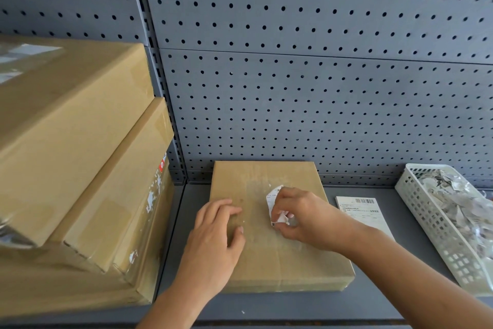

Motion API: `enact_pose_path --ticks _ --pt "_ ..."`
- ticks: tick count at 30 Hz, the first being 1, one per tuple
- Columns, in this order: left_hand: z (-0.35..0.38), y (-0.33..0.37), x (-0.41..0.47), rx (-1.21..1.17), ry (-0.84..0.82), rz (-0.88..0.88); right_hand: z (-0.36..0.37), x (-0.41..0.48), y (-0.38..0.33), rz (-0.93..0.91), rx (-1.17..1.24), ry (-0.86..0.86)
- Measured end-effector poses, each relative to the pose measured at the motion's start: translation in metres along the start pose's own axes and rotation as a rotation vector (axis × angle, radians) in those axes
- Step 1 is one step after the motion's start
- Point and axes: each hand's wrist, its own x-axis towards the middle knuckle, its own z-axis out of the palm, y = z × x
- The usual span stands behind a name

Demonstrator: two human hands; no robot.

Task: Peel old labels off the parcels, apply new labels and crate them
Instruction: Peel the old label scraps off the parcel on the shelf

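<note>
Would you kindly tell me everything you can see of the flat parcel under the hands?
The parcel is a flat, brown cardboard box lying level on the grey shelf, its far edge towards the pegboard. Pale residue marks its top. The left hand rests on it; the right hand pinches a crumpled white label on its top.

A left hand (216,235) is resting flat on a cardboard parcel (277,256) on a grey counter (373,299) while the right hand (298,218) is pinching a crumpled white label (274,206).
</note>
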Motion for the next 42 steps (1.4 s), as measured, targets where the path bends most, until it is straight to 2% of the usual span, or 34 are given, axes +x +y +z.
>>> enact_pose_path --ticks 15,25,29,32,37,42 --pt "-0.001 0.0 -0.001 0.003 0.003 -0.002 -0.008 0.008 0.003 0.048 0.102 -0.095" --pt "0.001 -0.001 0.0 -0.002 0.004 0.005 0.002 0.006 0.009 0.034 0.115 0.011" --pt "0.001 -0.002 0.0 0.001 0.006 0.008 -0.005 0.004 0.008 0.032 0.159 -0.017" --pt "0.002 -0.002 0.001 0.005 0.007 0.009 -0.006 0.004 0.007 0.019 0.107 -0.056" --pt "0.002 -0.004 0.001 0.002 0.006 0.009 0.003 0.008 0.006 -0.022 -0.042 -0.013" --pt "0.001 -0.002 0.0 -0.005 0.002 0.009 -0.003 0.003 0.006 -0.017 0.007 -0.002"
